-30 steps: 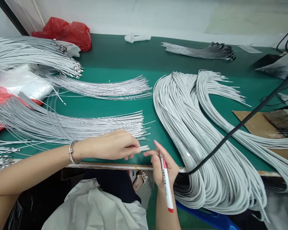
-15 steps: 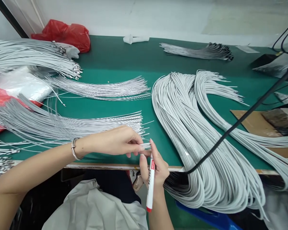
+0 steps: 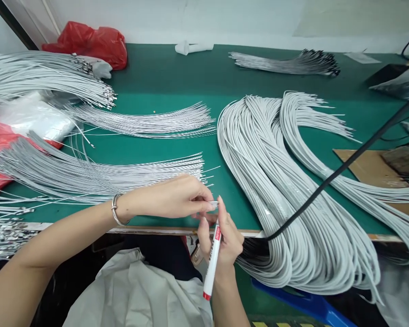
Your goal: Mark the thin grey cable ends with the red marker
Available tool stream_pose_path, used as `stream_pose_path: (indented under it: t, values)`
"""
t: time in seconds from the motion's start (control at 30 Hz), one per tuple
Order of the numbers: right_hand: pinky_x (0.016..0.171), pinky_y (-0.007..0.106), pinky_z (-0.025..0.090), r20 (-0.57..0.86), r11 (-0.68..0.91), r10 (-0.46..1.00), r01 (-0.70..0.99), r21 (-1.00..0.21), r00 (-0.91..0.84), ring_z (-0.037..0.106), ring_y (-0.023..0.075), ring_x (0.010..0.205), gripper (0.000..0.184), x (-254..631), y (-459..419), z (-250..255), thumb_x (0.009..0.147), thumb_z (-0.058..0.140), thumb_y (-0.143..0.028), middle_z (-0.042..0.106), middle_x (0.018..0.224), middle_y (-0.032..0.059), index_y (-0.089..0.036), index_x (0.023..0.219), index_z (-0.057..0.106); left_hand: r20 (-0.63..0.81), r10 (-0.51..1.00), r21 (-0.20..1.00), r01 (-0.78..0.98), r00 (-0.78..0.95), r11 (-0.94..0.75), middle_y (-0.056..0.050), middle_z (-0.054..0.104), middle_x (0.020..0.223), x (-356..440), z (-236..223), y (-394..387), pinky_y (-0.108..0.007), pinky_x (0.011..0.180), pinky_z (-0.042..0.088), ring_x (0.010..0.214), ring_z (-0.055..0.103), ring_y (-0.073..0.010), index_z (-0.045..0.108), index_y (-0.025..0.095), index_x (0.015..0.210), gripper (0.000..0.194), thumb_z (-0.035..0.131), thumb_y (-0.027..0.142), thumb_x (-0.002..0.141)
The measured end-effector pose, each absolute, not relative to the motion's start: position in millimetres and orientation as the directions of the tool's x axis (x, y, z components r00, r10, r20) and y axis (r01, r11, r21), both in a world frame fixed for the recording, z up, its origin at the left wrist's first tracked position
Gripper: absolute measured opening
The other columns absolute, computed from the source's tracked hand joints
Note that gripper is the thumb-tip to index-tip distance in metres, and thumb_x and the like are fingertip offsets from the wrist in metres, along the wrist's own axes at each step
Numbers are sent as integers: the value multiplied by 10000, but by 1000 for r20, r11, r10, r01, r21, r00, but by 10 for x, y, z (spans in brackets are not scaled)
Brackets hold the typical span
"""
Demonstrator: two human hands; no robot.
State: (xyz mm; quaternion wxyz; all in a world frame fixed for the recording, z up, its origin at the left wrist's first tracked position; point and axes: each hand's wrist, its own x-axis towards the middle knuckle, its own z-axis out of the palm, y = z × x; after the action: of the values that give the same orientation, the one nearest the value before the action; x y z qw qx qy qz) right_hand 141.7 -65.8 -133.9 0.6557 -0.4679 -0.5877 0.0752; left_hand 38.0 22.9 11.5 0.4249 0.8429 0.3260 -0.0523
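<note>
A: At the desk point(image 3: 163, 86) front edge, 6 o'clock: status, left to right?

B: 9 o'clock: thin grey wire fans point(image 3: 98, 175) laid out in several spreads, plus more wire ends with metal tips at the far left. Can't tell from here which of them are marked. Looks like mid-batch to me, plenty of wire both sides.

A: Left hand?

B: Left hand point(image 3: 170, 197) reaches in from 8 o'clock, bracelet point(image 3: 116, 210) on the wrist. Fingers pinched together on a small bunch of wire tips point(image 3: 214, 205), held just above the desk edge.

A: Right hand?

B: Right hand point(image 3: 225, 238) comes up from 6 o'clock and meets the left at the tips. Fingers curled shut round a white marker point(image 3: 211, 259), red end pointing down toward the lap, forefinger up against the bunch. Whether the nib touches the tips, can't tell; it's hidden by the fingers.

A: Further right?

B: 3 o'clock: big heap of thicker grey cables point(image 3: 286, 190) draped over the desk edge, a black cable point(image 3: 344, 168) across it. Untouched by either hand.
</note>
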Motion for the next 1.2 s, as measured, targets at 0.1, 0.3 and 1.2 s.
stream_pose_path:
  t: [0.1, 0.3, 1.2]
  values:
    - [672, 315, 464, 729, 562, 644, 503, -657, 233, 568, 156, 712, 723, 1505, -706, -1333, 805, 603, -46, 662, 843, 57, -186, 1472, 360, -366, 513, 647, 608, 777, -460, 41, 592, 615, 379, 98, 213, -129, 515, 271, 525, 437, 14, 672, 137, 779, 379, 401, 360, 923]
    - [624, 217, 438, 507, 470, 806, 191, -862, 304, 530, 91, 574, 268, 1739, -709, -1281, 932, 485, -205, 613, 677, -8, -175, 1171, 604, -478, 422, 675, 630, 770, -385, 29, 643, 680, 337, 165, 215, -78, 550, 341, 559, 523, 11, 628, 148, 772, 378, 395, 406, 919]
    - [430, 169, 250, 442, 437, 896, 94, -895, 46, 288, 45, 454, 277, 1670, -509, -1285, 887, 540, -174, 327, 500, -38, -119, 632, 445, -423, 445, 502, 613, 789, -610, 55, 345, 495, 220, -10, 146, -222, 509, 162, 463, 222, -17, 452, 146, 642, 339, 370, 300, 933]
